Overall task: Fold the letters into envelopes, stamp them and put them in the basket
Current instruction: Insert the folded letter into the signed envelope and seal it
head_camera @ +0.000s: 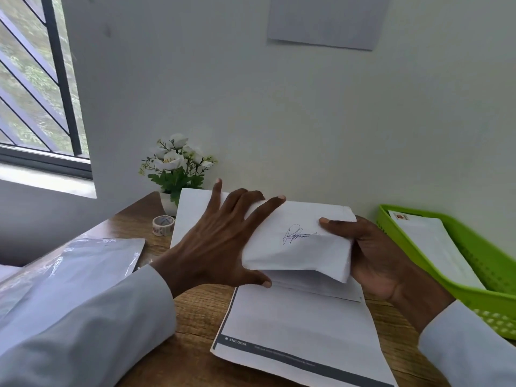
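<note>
Folded letter (298, 244) gripped by right hand (377, 261), left hand (217, 244) pressing it

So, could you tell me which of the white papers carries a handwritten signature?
The folded letter held between both hands; the printed sheet on the desk shows a dark band reading END GOAL, and the envelope in the basket shows none.

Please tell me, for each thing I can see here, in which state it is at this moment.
folded letter: folded, signature showing, held above the desk
left hand: fingers spread, pressing on the folded letter
right hand: gripping the letter's right end
green basket: holds a stamped envelope
tape roll: lying flat
printed sheets: flat on the desk
potted flowers: upright
</note>
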